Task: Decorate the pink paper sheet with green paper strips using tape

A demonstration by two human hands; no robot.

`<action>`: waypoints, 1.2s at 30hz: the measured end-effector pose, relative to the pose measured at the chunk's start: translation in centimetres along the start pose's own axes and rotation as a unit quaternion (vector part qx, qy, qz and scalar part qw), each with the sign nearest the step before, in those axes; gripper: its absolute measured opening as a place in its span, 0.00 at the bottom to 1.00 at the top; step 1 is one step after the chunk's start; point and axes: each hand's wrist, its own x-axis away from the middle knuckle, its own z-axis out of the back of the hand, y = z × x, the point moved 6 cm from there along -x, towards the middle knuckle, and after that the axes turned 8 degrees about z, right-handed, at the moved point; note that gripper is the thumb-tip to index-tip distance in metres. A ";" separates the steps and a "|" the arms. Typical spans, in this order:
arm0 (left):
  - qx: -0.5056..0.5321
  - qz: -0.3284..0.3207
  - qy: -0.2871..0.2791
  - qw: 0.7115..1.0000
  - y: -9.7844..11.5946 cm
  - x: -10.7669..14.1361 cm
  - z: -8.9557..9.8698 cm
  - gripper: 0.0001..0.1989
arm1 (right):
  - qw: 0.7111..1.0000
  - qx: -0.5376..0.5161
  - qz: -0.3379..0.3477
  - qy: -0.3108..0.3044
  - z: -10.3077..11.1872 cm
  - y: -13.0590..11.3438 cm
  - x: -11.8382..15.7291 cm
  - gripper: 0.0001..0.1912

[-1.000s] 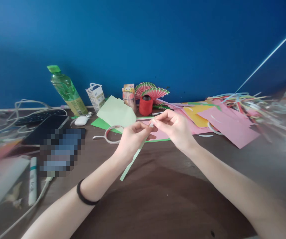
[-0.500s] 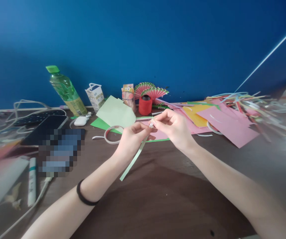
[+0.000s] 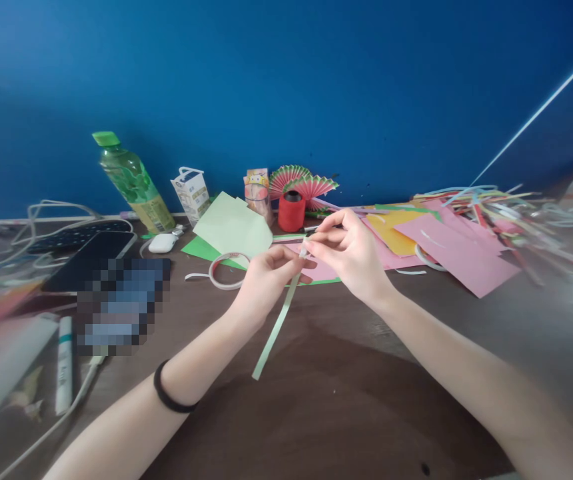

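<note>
My left hand (image 3: 261, 283) is closed in a pinch on a pale green paper strip (image 3: 275, 333), whose long free end hangs down toward me. At the strip's upper end sits a small whitish fold or piece (image 3: 303, 249), too small to make out clearly. My right hand (image 3: 350, 257) has its thumb and forefinger pinched on that end, the other fingers curled above. Just left of my left hand lies a roll of double-sided tape (image 3: 212, 275). Behind the hands are a pink sheet (image 3: 322, 270) and a pale green sheet (image 3: 234, 227).
Along the blue wall stand a green bottle (image 3: 134, 183), a milk carton (image 3: 191, 197), a red spool (image 3: 291, 212) and a pleated paper fan (image 3: 311, 187). Pink paper (image 3: 459, 253) and several thin strips lie right. A phone (image 3: 126, 303) and marker (image 3: 64, 363) lie left.
The strip's hanging end has swung right and slightly nearer to me. My right hand's fingers have shifted a little at the upper end; the left hand keeps its pinch.
</note>
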 end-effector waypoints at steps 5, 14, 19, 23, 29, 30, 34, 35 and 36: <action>-0.034 -0.021 -0.001 0.999 0.2 -0.1 0.0 0.03 | 0.999 0.025 -0.001 -0.024 -0.2 -0.2 0.0 0.10; -0.013 -0.043 0.033 0.998 0.9 0.4 0.2 0.08 | 0.999 0.047 0.010 -0.024 -0.1 -0.4 -0.1 0.06; -0.011 -0.057 0.017 0.998 0.8 0.2 0.3 0.08 | 0.998 0.018 0.000 -0.066 -0.4 -0.2 -0.2 0.09; -0.022 -0.079 -0.003 0.997 0.8 0.3 0.1 0.08 | 0.993 0.029 -0.010 -0.114 -1.2 0.0 0.0 0.10; -0.031 -0.051 -0.037 0.998 0.9 0.2 -0.3 0.10 | 0.995 0.038 -0.003 -0.091 -0.7 0.0 -0.1 0.12; -0.033 -0.044 -0.041 0.998 0.9 0.2 -0.3 0.11 | 0.995 0.035 -0.004 -0.092 -0.6 0.0 -0.2 0.12; -0.042 -0.037 -0.049 0.997 1.1 0.1 -0.2 0.10 | 0.994 0.027 -0.004 -0.104 -0.5 -0.1 -0.4 0.12; -0.047 -0.039 -0.047 0.997 1.2 0.1 -0.2 0.10 | 0.994 0.025 -0.004 -0.108 -0.6 -0.1 -0.4 0.12; -0.054 -0.044 -0.047 0.997 1.2 0.1 -0.2 0.10 | 0.993 0.021 -0.006 -0.114 -0.6 -0.2 -0.3 0.12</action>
